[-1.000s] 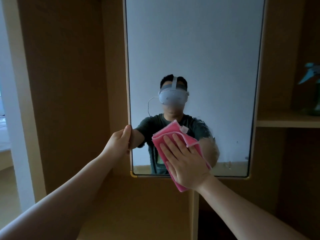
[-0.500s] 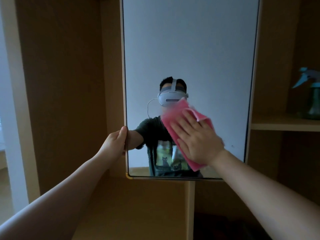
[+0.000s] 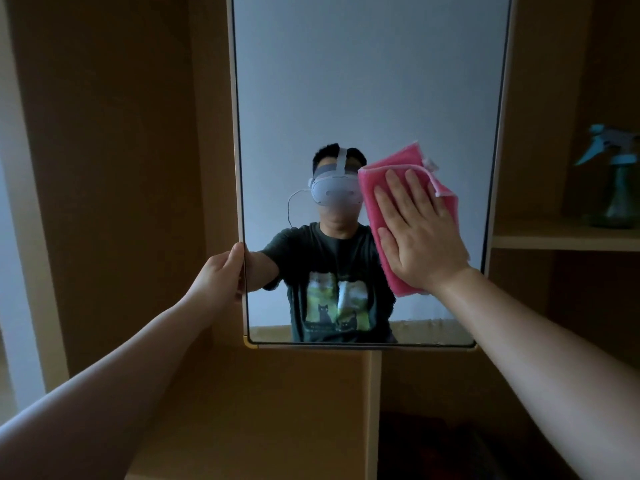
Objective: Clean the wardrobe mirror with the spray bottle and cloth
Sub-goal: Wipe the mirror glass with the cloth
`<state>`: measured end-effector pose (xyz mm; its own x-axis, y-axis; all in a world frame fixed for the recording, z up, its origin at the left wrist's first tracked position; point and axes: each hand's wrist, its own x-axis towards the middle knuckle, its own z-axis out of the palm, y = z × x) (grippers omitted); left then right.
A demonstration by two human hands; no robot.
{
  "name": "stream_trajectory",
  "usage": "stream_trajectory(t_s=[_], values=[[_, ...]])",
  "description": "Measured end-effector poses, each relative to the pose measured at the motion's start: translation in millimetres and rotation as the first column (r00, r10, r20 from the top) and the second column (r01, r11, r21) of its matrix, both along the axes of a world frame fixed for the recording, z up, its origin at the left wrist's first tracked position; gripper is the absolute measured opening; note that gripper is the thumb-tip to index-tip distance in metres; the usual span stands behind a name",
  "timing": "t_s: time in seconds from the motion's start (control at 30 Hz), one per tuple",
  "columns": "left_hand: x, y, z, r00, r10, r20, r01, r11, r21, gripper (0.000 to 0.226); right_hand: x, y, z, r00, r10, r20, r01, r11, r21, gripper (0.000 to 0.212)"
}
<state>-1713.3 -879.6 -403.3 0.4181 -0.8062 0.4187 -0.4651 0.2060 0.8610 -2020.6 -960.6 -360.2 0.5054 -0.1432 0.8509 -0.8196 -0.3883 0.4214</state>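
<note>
A tall mirror with a thin pale frame hangs in the middle of a wooden wardrobe. My right hand lies flat on a folded pink cloth and presses it against the glass, right of centre. My left hand grips the mirror's left edge low down, thumb on the front. A green spray bottle with a pale blue trigger head stands on the shelf at the far right, apart from both hands.
The mirror reflects a person with a headset and dark T-shirt. A wooden shelf runs right of the mirror, with a dark compartment below. A wardrobe side panel stands to the left, and a pale wall strip at the far left.
My right hand has slid the pink cloth up and to the right across the glass, from the mirror's bottom edge. My left hand has kept its hold on the left edge.
</note>
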Motion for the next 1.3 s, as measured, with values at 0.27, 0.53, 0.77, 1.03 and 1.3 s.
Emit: stream_trajectory(t_s=[0.27,0.53,0.77,1.03,1.3], values=[[-2,0,0,0.999,0.033,0.04,-0.032,0.999,-0.027,0.053,-8,-6,-44,0.999,-0.004,0.051,0.003,1.0,0.01,0.059],[-4,-4,-2,0.998,0.045,0.035,-0.043,0.998,-0.053,0.052,-31,-10,-123,0.998,0.0,-0.059,0.002,1.0,0.03,0.061],[-4,-6,-3,0.999,0.004,0.045,-0.001,0.997,-0.077,0.056,-39,-11,-108,0.995,-0.02,-0.098,0.024,0.999,0.034,0.062],[-4,-9,-4,0.999,0.002,0.048,0.004,0.994,-0.109,0.055,-47,-21,-36,0.991,-0.066,0.12,0.061,0.997,0.039,0.062],[-5,-10,-5,0.998,0.007,0.068,0.003,0.991,-0.136,0.054,-42,-26,-20,0.975,-0.061,0.213,0.065,0.998,-0.012,0.061]])
